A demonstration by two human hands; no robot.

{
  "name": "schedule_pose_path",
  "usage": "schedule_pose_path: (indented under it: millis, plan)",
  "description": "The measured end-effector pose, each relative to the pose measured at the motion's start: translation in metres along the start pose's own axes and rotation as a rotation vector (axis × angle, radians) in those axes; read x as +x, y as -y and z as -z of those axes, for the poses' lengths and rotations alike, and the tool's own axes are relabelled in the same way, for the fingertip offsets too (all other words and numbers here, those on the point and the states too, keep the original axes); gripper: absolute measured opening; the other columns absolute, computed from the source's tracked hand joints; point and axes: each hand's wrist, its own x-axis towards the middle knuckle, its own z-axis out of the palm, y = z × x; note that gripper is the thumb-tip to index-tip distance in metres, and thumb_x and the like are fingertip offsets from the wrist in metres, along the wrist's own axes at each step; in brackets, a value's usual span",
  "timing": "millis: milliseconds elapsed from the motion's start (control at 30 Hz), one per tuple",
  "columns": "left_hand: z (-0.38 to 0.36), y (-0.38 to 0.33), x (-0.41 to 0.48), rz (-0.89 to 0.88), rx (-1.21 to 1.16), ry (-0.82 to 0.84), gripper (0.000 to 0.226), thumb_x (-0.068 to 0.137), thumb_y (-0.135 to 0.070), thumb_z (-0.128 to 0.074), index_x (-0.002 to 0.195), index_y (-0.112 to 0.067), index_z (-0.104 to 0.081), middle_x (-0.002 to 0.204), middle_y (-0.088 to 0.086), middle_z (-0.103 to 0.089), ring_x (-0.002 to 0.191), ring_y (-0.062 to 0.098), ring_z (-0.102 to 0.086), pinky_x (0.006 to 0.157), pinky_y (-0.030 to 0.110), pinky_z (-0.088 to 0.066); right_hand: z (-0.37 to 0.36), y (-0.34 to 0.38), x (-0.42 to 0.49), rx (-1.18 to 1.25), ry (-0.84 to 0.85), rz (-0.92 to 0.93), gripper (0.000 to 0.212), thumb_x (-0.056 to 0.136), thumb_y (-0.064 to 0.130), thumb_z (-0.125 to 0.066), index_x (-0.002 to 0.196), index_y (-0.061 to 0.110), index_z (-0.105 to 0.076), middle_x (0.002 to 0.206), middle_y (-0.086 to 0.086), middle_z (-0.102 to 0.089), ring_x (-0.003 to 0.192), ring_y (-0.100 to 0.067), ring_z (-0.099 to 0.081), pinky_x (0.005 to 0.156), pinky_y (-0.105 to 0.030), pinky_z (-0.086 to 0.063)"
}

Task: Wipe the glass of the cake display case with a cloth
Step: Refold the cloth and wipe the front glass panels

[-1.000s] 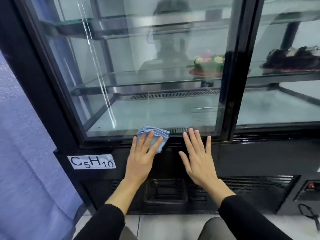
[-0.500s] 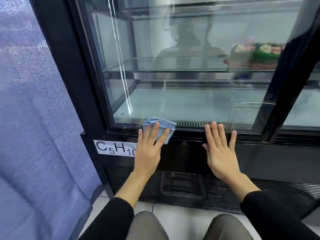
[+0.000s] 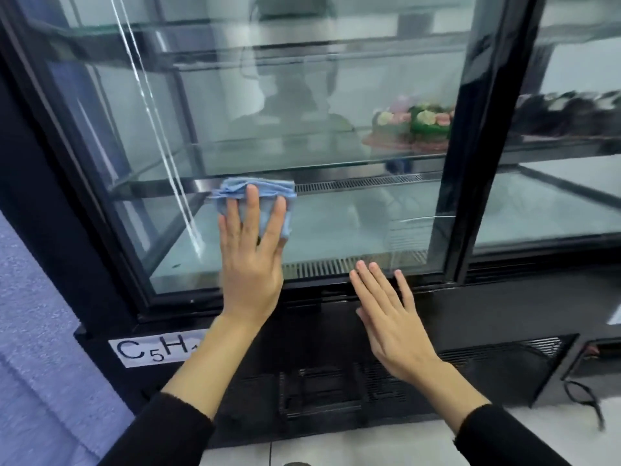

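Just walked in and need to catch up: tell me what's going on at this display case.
A person is wiping the glass of the cake display case. The left hand presses a blue cloth flat against the lower part of the pane. The right hand is open and empty, braced on the black frame below the glass. A decorated cake sits on a shelf inside.

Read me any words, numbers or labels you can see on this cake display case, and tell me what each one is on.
"C5H1", with the 5 as a subscript, then cut off by the left forearm: white label stuck on the black lower frame of the case, below the glass.
A faint pale rectangle behind the glass may be a sticker; nothing on it is readable.
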Motion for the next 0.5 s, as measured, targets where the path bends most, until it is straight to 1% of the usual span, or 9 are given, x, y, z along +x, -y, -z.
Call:
schedule_pose_path:
  millis: [33,100,167,267,433,467,500]
  plan:
    - [-0.006,-0.016,0.023,-0.011,-0.009,-0.018,0.044,0.104,-0.018,-0.044,0.147,-0.009,-0.039,0.158,0.015,-0.019,0.147,0.041,-0.013,0.122,0.048,-0.003,0.008,-0.004,0.0,0.052,-0.029,-0.003,0.056,0.1,0.02,-0.04,0.153,0.011,-0.025,0.163,-0.004,-0.02,0.151,-0.021,-0.017,0.118,-0.053,-0.019]
    - [-0.019,-0.048,0.063,-0.029,-0.022,-0.041,0.045,0.103,-0.017,-0.048,0.147,-0.012,-0.041,0.156,0.019,-0.025,0.146,0.043,-0.017,0.123,0.048,-0.005,0.023,-0.018,0.0,0.15,-0.13,-0.033,0.052,0.099,0.019,-0.044,0.149,0.01,-0.034,0.16,-0.005,-0.028,0.15,-0.023,-0.022,0.118,-0.052,-0.022]
    - [-0.035,-0.08,0.097,-0.064,-0.028,-0.064,0.044,0.104,-0.018,-0.047,0.147,-0.013,-0.043,0.157,0.018,-0.025,0.147,0.04,-0.014,0.123,0.049,-0.006,0.044,-0.044,0.006,0.235,-0.264,-0.075,0.049,0.098,0.019,-0.048,0.146,0.011,-0.039,0.158,-0.004,-0.031,0.149,-0.024,-0.025,0.119,-0.052,-0.022]
    - [-0.057,-0.132,0.149,-0.098,-0.038,-0.083,0.043,0.105,-0.021,-0.044,0.148,-0.015,-0.042,0.159,0.018,-0.024,0.148,0.039,-0.013,0.122,0.048,-0.005,0.087,-0.104,0.029,0.329,-0.443,-0.156,0.046,0.096,0.018,-0.05,0.141,0.014,-0.042,0.156,-0.001,-0.031,0.149,-0.025,-0.023,0.12,-0.053,-0.019]
    - [-0.089,-0.202,0.215,-0.078,-0.027,-0.145,0.043,0.105,-0.023,-0.04,0.147,-0.013,-0.043,0.159,0.018,-0.026,0.148,0.041,-0.014,0.122,0.046,-0.002,0.16,-0.23,0.083,0.251,-0.658,-0.106,0.042,0.094,0.014,-0.057,0.135,0.01,-0.048,0.15,-0.006,-0.037,0.144,-0.028,-0.029,0.114,-0.058,-0.025]
    - [-0.094,-0.212,0.224,-0.071,0.005,-0.164,0.043,0.105,-0.023,-0.04,0.147,-0.014,-0.043,0.159,0.018,-0.025,0.148,0.041,-0.014,0.122,0.045,-0.002,0.173,-0.255,0.09,0.239,-0.685,-0.109,0.043,0.093,0.013,-0.058,0.134,0.009,-0.048,0.15,-0.006,-0.035,0.143,-0.028,-0.03,0.114,-0.056,-0.026]
    - [-0.098,-0.22,0.234,-0.062,0.048,-0.178,0.043,0.105,-0.023,-0.039,0.147,-0.014,-0.042,0.159,0.018,-0.025,0.148,0.041,-0.013,0.122,0.045,-0.003,0.185,-0.28,0.095,0.237,-0.702,-0.123,0.043,0.093,0.014,-0.058,0.134,0.008,-0.048,0.151,-0.007,-0.034,0.142,-0.028,-0.031,0.115,-0.051,-0.026]
